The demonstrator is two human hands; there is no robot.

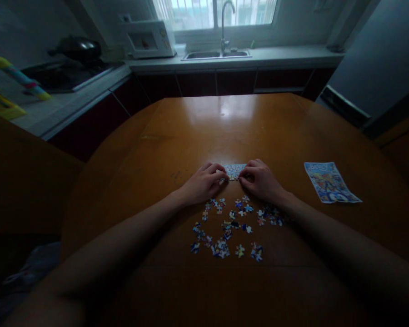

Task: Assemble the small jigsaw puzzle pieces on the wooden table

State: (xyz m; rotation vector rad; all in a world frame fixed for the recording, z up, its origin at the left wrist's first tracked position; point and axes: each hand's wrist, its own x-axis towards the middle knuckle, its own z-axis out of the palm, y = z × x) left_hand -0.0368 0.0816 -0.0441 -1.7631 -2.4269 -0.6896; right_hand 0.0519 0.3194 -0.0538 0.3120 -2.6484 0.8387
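While the bare left forearm [132,231] and the bare right forearm [341,231] are reaching forward and slanting inward over the brown, glossy wooden counter [207,127], the left hand [206,181] and the right hand [261,181] are flanking a pale-blue, rectangular block of joined jigsaw pieces [235,170], which is lying flat between them. Palm down, the left hand is curving its bent fingers toward the block's left end. The right hand is arching its knuckles at the right end, its thumb and forefinger coming close together near the lower corner. Whether either grip is pinching a piece, one cannot tell. Small, multicoloured loose jigsaw pieces [221,249] are lying scattered on the near side of the hands, and a blue, colourfully printed sheet [331,181] is lying well apart to the right.
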